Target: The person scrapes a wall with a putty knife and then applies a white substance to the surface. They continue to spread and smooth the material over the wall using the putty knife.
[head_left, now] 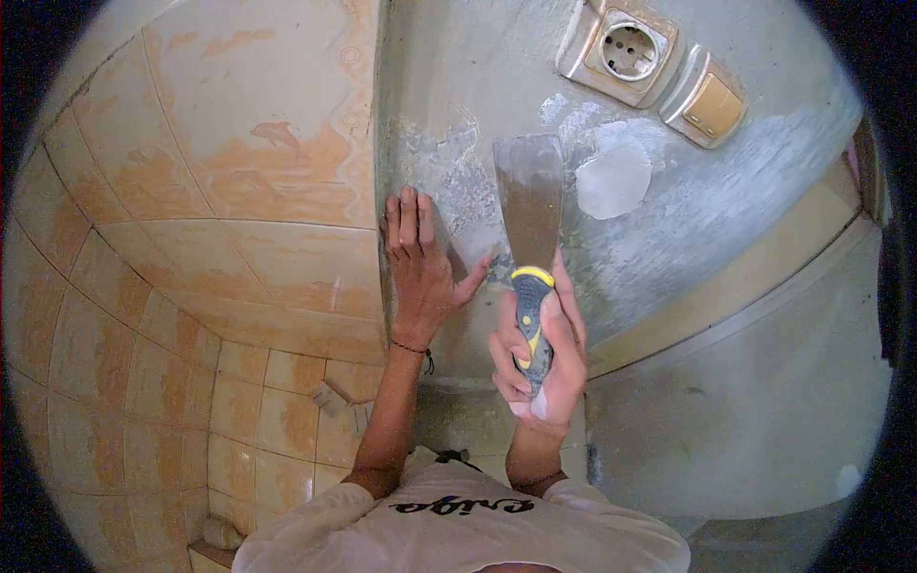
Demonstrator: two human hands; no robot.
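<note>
My right hand [549,349] is wrapped round the grey and yellow handle of a scraper [531,196], whose wide metal blade points up over the grey wall [468,57]. My left hand [420,272] lies on that wall with its fingers apart, beside the edge of the tiles. Above its fingers the wall has a rough, mottled patch [454,177]. A round white patch [614,181] shows just right of the blade, with whitish smears about it.
A dirty socket [629,50] and a light switch [709,98] are on the wall at the upper right. Dolphin-patterned tiles [277,172] cover the left side. A beige ledge [726,291] curves along the right. Small pieces [330,398] lie on the tiles below.
</note>
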